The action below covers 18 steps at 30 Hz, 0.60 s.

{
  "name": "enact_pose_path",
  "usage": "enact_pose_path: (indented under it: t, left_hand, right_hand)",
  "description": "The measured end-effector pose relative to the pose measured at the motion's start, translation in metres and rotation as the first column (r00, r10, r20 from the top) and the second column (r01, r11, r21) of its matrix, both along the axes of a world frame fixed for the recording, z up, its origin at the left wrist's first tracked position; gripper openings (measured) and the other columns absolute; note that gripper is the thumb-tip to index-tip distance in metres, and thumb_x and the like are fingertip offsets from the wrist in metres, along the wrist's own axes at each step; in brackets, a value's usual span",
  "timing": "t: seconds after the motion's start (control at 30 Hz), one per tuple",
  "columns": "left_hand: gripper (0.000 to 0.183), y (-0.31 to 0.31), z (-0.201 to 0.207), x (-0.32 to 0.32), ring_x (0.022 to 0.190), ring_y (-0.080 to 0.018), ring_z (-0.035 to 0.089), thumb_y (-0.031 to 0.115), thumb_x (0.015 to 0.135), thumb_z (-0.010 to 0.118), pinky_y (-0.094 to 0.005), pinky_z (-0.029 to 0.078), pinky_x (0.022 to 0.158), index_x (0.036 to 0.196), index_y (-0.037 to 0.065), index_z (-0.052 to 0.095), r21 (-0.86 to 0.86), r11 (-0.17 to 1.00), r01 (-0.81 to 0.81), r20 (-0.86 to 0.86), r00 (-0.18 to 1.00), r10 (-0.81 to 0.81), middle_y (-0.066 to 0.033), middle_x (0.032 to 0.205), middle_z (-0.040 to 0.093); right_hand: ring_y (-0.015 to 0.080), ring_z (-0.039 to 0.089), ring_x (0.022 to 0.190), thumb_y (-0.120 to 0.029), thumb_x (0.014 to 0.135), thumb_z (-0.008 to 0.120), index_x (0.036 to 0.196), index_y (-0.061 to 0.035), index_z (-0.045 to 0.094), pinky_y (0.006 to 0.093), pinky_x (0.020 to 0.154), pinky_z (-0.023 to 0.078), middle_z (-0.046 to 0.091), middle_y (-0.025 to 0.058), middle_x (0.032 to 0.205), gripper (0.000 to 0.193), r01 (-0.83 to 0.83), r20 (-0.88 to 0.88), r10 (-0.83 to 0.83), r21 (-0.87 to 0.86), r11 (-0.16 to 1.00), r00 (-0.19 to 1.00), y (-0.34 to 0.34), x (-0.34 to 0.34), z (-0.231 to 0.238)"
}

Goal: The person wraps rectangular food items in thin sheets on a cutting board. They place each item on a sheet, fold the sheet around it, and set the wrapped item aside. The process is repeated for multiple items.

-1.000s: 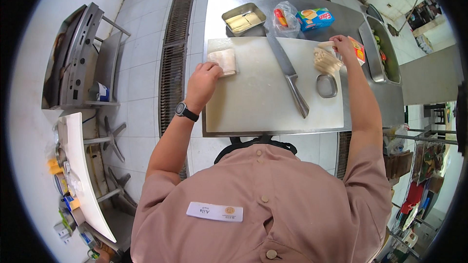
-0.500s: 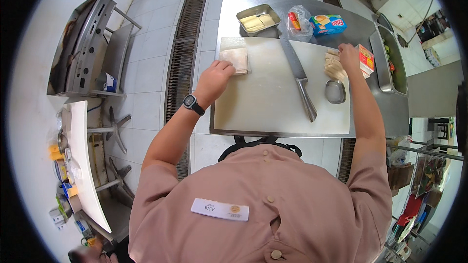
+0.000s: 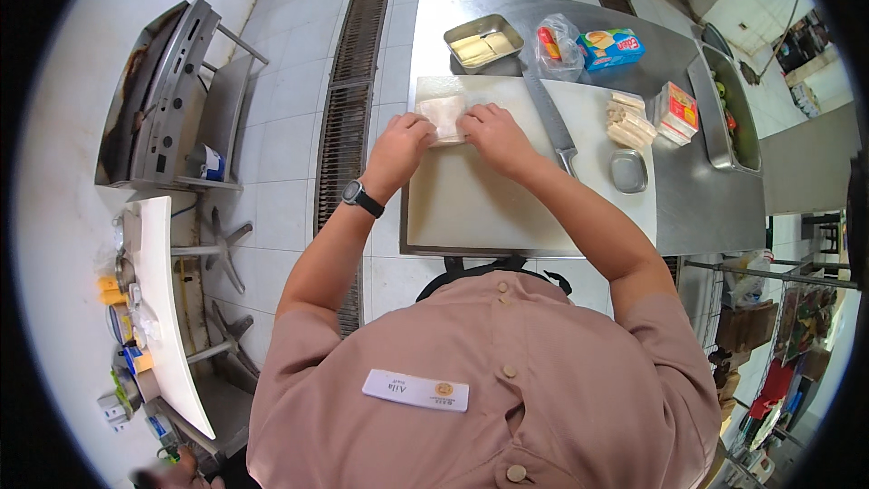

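Note:
A square stack of thin, pale pastry wrappers lies at the far left of the white cutting board. My left hand grips its left edge with bent fingers. From the other side, my right hand has its fingers closed on the right edge. My fingers hide whether one sheet or several are pinched. Beside my right forearm a large kitchen knife lies on the board, its handle partly covered by that arm. Pale rolled pieces are piled at the board's right, above a small metal dish.
A metal tin of yellow slabs, a clear plastic bag with a red item and a blue box stand behind the board. On the right are a red-and-yellow labelled packet and a deep steel pan holding vegetables.
My right hand has left the rolled pieces and packet and crossed left to the wrappers. My left hand stays at their left edge. The view has shifted slightly.

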<state>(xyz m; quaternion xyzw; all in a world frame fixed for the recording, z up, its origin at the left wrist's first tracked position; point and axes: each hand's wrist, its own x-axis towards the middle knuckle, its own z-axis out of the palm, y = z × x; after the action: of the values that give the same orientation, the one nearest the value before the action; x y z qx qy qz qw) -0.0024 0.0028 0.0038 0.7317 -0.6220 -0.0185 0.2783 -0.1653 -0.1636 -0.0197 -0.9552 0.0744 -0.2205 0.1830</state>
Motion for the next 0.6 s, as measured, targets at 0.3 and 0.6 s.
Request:
enact_pose_path:
  t: [0.3,0.6]
  left_hand:
    - [0.018,-0.001,-0.006,-0.007,0.101,-0.0345,0.059,0.015,0.086,0.071,-0.0417,0.050,0.087,0.102,0.007,0.068,-0.098,0.995,-0.017,-0.006,1.000,0.017,-0.0108,0.106,0.066]
    - [0.014,-0.026,-0.001,0.001,0.091,-0.0117,0.065,0.019,0.100,0.064,-0.0276,0.052,0.079,0.107,0.007,0.064,-0.019,0.985,-0.174,-0.905,0.421,0.057,-0.0005,0.102,0.066]
  right_hand:
    - [0.0326,0.058,0.097,-0.006,0.082,0.058,0.097,-0.0081,0.061,0.0431,0.087,0.047,0.060,0.0113,0.098,0.016,-0.054,0.087,0.056,-0.027,0.998,0.995,-0.004,0.019,0.004]
    - [0.0146,0.064,0.086,-0.011,0.093,0.059,0.103,-0.0068,0.062,0.0311,0.076,0.054,0.065,0.0027,0.095,0.011,0.058,-0.013,-0.158,0.957,0.286,0.987,-0.028,0.020,0.042]
